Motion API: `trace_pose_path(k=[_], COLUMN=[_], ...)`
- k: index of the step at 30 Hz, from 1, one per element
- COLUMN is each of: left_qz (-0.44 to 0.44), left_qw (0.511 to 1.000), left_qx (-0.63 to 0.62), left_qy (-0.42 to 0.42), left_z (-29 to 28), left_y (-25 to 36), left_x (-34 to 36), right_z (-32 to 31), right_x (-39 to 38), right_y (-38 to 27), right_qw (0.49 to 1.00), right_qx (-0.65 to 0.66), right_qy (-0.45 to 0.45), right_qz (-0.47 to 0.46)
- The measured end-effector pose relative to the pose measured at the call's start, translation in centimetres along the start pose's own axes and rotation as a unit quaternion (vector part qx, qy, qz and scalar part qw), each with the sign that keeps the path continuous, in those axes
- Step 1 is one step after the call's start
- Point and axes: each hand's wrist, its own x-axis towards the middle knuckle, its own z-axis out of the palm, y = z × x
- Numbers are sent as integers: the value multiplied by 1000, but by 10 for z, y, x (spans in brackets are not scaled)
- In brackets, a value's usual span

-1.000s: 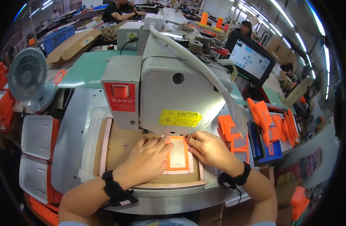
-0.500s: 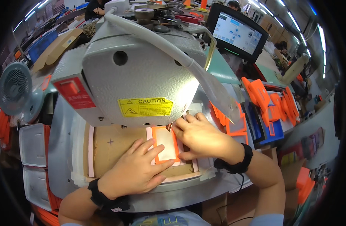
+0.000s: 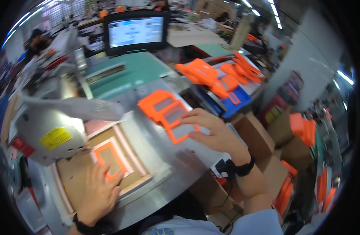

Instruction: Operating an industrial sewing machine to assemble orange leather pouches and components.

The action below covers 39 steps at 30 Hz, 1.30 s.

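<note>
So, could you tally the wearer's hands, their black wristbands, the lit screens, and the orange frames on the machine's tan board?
Hands: 2 (left hand, right hand)
Black wristbands: 2 (left wristband, right wristband)
Lit screen: 1
Orange frame on the tan board: 1
Total: 6

Two bare hands at work, one left hand and one right hand, with one orange frame by the left and overlapping orange frames by the right, apparently three, though blur clouds the count. Also pictured: one lit screen, one yellow label, one blue bin.
</note>
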Motion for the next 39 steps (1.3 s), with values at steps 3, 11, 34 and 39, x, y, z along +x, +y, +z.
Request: trace_pose_path(k=[3,11,34,39], left_qz=[-15,62,56,78], left_qw=[999,993,997,966], left_qx=[-32,65,-55,-155], left_qy=[-30,-78,19,192], left_z=[-3,-20,-41,-57], left_y=[2,7,51,91], left_x=[2,10,14,25], right_z=[-54,26,-94,-33], right_x=[-94,-288,-248,-176], right_y=[37,176,64,3], right_qw=[966,881,780,653], right_qx=[-15,-376,319,573], right_qy=[159,47,539,493], right_qz=[204,283,-26,49])
